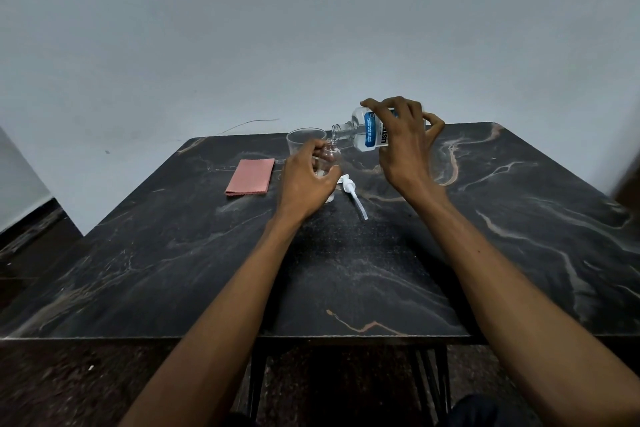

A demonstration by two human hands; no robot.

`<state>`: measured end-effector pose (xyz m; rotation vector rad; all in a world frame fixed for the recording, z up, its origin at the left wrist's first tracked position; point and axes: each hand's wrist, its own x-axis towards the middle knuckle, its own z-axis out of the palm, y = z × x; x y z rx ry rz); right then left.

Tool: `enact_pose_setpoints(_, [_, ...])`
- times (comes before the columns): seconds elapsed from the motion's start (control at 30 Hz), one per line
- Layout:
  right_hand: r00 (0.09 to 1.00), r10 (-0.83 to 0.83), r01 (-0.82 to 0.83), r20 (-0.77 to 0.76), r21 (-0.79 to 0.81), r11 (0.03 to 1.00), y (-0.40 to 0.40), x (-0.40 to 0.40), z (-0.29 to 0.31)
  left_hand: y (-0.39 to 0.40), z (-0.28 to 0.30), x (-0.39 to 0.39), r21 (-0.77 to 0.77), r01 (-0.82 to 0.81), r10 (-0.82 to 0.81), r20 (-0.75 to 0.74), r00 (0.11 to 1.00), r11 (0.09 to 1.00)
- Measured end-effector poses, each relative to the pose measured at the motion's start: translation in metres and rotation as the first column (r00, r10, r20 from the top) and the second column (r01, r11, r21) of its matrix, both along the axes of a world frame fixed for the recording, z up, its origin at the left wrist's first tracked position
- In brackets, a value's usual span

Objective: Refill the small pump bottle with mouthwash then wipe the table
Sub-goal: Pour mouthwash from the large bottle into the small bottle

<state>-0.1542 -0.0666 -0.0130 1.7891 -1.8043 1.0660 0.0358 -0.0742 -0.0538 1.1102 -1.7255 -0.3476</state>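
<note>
My right hand [403, 146] grips the mouthwash bottle [363, 130], clear with a blue and white label, tipped on its side with its open neck pointing left. The neck sits right over the mouth of the small clear pump bottle [329, 158], which stands upright on the dark marble table [346, 270]. My left hand [304, 180] is wrapped around that small bottle and hides its lower part. The white pump head with its tube [351, 189] lies on the table just right of the small bottle. A folded pink cloth [250, 176] lies flat to the left.
A clear plastic cup [304, 139] stands upright just behind my left hand, near the table's far edge. A grey wall rises behind the table. Dark floor shows at the left and below the near edge.
</note>
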Motion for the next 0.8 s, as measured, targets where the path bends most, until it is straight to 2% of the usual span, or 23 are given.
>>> enact_pose_setpoints(0.8, [1.0, 0.0, 0.0, 0.001, -0.003, 1.0, -0.0007, 0.0004, 0.0002, 0.0011, 0.0011, 0.0001, 0.001, -0.011, 0.011, 0.013, 1.0, 1.0])
